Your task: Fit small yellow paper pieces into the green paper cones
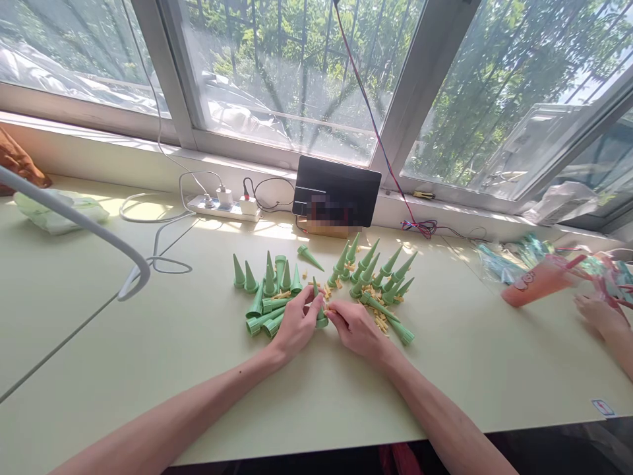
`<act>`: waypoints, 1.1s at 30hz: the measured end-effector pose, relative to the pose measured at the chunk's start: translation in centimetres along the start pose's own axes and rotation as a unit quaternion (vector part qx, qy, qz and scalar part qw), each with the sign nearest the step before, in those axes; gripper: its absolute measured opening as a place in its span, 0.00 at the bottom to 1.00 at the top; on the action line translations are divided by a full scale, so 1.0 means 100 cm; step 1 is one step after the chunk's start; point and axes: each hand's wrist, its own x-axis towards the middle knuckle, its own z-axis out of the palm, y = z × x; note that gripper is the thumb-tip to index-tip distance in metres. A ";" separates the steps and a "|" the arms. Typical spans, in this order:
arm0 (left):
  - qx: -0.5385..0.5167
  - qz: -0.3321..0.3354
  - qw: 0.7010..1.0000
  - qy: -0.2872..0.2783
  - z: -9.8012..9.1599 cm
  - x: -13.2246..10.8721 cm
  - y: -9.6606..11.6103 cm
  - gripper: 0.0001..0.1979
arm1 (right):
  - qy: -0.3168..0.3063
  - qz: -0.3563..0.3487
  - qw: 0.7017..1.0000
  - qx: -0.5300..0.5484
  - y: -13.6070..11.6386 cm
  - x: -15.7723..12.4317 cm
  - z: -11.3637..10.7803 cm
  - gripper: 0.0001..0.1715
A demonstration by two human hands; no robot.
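My left hand (295, 322) is closed around a green plastic cone spike (321, 322), holding it with the point up and the ribbed cap end down. Against the side of that cone, my right hand (357, 326) pinches a small yellow piece (328, 309), partly hidden by the fingertips. Green cones (250, 284) stand or lie to the left of my hands, several on their sides with hollow ends showing. More upright cones (386, 267) are grouped to the right, with small yellow pieces (380, 322) scattered among them. One cone (310, 257) lies alone behind my hands.
A dark-screened tablet (337, 188) leans by the window. A power strip (225, 207) with cables is left of it. A white curved bar (99, 227) crosses the left side. At right are a pink drink cup (537, 282), plastic bags (502, 262) and another person's hand (601, 316).
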 end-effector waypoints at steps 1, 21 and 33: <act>0.000 -0.002 1.000 -0.001 0.000 0.000 0.000 0.14 | -0.002 -0.008 1.000 -0.012 0.000 0.000 0.000 0.16; 0.031 0.075 0.996 -0.039 -0.002 -0.003 -0.007 0.11 | 0.098 0.030 0.995 0.003 0.006 0.000 0.002 0.08; 0.035 0.169 0.985 -0.022 0.000 -0.004 -0.013 0.07 | 0.107 -0.004 0.994 0.003 0.003 -0.002 0.001 0.10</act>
